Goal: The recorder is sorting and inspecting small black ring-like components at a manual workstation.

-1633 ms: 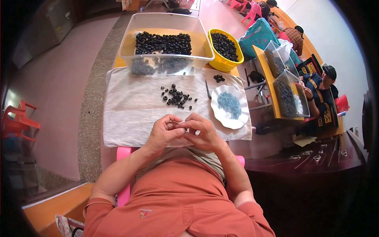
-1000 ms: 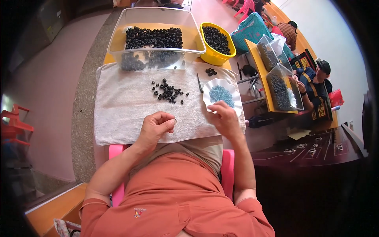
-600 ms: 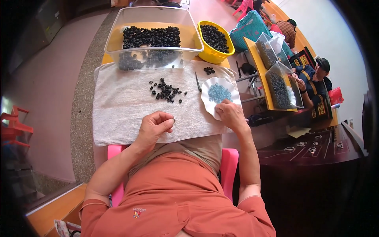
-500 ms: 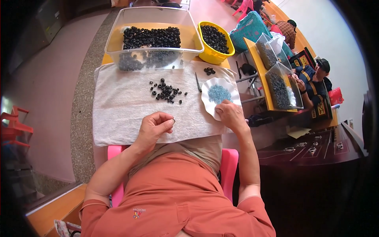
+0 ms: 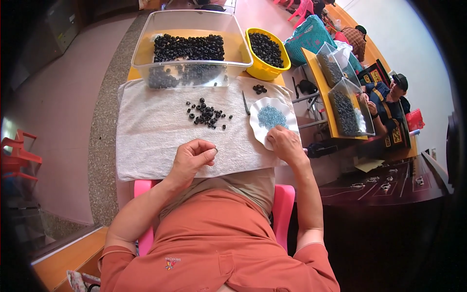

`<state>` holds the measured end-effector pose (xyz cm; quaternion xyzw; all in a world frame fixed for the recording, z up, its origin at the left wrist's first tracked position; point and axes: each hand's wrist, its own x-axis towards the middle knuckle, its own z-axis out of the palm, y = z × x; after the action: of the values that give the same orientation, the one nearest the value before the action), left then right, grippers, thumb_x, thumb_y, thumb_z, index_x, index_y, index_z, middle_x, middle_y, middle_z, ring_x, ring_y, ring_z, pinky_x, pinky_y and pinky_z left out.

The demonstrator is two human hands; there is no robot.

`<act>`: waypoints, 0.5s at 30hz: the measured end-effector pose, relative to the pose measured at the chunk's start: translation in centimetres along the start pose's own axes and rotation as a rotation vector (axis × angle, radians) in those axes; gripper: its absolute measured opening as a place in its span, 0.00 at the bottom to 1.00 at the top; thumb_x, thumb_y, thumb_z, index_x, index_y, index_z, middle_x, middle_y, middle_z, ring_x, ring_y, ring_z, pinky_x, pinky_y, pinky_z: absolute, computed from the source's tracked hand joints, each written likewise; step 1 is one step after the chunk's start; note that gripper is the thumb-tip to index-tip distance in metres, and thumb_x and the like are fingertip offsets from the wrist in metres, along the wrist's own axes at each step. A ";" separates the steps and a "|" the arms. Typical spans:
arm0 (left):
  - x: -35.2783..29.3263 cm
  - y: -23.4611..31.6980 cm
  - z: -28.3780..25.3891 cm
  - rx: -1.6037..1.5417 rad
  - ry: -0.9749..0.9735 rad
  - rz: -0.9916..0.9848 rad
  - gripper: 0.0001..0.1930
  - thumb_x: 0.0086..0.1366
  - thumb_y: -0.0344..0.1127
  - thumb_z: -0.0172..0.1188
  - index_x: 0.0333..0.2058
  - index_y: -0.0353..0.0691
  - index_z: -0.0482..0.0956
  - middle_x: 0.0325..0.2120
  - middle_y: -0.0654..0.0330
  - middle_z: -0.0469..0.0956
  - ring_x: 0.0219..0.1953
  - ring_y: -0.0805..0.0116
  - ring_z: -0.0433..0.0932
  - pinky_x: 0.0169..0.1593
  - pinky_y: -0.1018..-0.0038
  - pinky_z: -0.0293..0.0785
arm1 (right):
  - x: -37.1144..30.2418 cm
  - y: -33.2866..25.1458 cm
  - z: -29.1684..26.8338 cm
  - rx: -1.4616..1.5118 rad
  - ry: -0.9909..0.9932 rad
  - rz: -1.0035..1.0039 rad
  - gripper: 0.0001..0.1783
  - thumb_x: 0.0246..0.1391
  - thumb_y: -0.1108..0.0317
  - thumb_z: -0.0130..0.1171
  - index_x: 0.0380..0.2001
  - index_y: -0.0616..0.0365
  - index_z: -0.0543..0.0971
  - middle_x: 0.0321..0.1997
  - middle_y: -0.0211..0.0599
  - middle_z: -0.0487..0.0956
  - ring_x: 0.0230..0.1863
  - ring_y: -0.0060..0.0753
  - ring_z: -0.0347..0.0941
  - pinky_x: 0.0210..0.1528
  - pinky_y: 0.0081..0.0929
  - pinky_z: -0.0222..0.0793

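My left hand (image 5: 193,156) is above the near part of the white towel (image 5: 146,141), its thumb and forefinger pinched together. A small dark spot shows at those fingertips, too small to name. On the right, my right hand (image 5: 285,143) reaches over the near edge of a white wavy-rimmed dish (image 5: 260,134). Its fingers are drawn together inside the dish, and whatever they hold is hidden. Small clear-blue beads (image 5: 271,117) lie heaped in the dish. Loose black beads (image 5: 206,115) are scattered on the towel beyond my left hand. Tweezers (image 5: 246,103) lie left of the dish.
A clear plastic bin (image 5: 192,63) of black beads stands at the far side, beside a yellow tub (image 5: 265,73) also full of them. A few dark beads (image 5: 259,89) sit behind the dish. Rightward, a person (image 5: 386,100) works by clear boxes (image 5: 345,112).
The whole view has shifted very slightly. Both hands keep nearly the same pose and place, the left pinched and the right at the dish.
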<state>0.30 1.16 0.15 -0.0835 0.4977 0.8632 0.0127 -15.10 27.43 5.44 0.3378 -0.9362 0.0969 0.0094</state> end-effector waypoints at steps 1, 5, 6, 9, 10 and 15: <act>0.0 0.0 0.0 -0.005 0.000 0.002 0.05 0.64 0.29 0.61 0.38 0.35 0.78 0.28 0.64 0.78 0.29 0.79 0.77 0.37 0.80 0.76 | 0.0 -0.2 -0.2 -0.015 -0.017 -0.008 0.08 0.56 0.67 0.55 0.30 0.59 0.79 0.33 0.46 0.78 0.38 0.53 0.76 0.43 0.43 0.70; 0.0 -0.2 -0.1 -0.024 -0.008 -0.001 0.06 0.64 0.29 0.61 0.39 0.35 0.78 0.29 0.64 0.78 0.30 0.78 0.77 0.37 0.79 0.77 | 0.4 -0.5 -0.7 -0.035 -0.079 0.009 0.09 0.54 0.68 0.55 0.30 0.60 0.81 0.34 0.49 0.79 0.39 0.54 0.76 0.44 0.43 0.70; 0.0 -0.2 -0.1 -0.023 -0.008 0.000 0.06 0.64 0.29 0.61 0.39 0.35 0.78 0.29 0.64 0.78 0.30 0.78 0.77 0.37 0.79 0.77 | 0.5 -0.5 -0.7 -0.034 -0.078 0.008 0.09 0.54 0.68 0.55 0.30 0.60 0.81 0.34 0.49 0.79 0.39 0.54 0.76 0.44 0.43 0.70; -0.1 -0.1 0.0 -0.027 0.000 -0.011 0.07 0.64 0.29 0.61 0.39 0.35 0.77 0.30 0.64 0.79 0.31 0.77 0.78 0.39 0.79 0.78 | 0.7 -0.2 -0.8 -0.009 -0.085 -0.015 0.09 0.52 0.69 0.55 0.28 0.61 0.82 0.33 0.51 0.80 0.38 0.54 0.77 0.44 0.42 0.71; -0.1 -0.1 -0.1 -0.032 0.003 -0.018 0.07 0.64 0.29 0.61 0.39 0.35 0.77 0.30 0.64 0.79 0.32 0.77 0.78 0.39 0.78 0.78 | 0.8 -0.2 -0.8 0.022 -0.105 -0.021 0.08 0.50 0.70 0.56 0.26 0.63 0.81 0.33 0.52 0.79 0.39 0.54 0.76 0.44 0.43 0.71; -0.1 -0.1 0.0 -0.042 0.007 -0.024 0.07 0.63 0.28 0.61 0.39 0.35 0.77 0.31 0.63 0.79 0.32 0.77 0.78 0.41 0.78 0.79 | 1.4 0.2 -0.6 0.018 -0.085 -0.107 0.07 0.47 0.70 0.58 0.24 0.62 0.82 0.26 0.51 0.79 0.32 0.52 0.78 0.39 0.41 0.73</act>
<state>0.41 1.18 0.06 -0.0928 0.4786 0.8729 0.0197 -16.38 26.80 6.10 0.3915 -0.9153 0.0903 -0.0281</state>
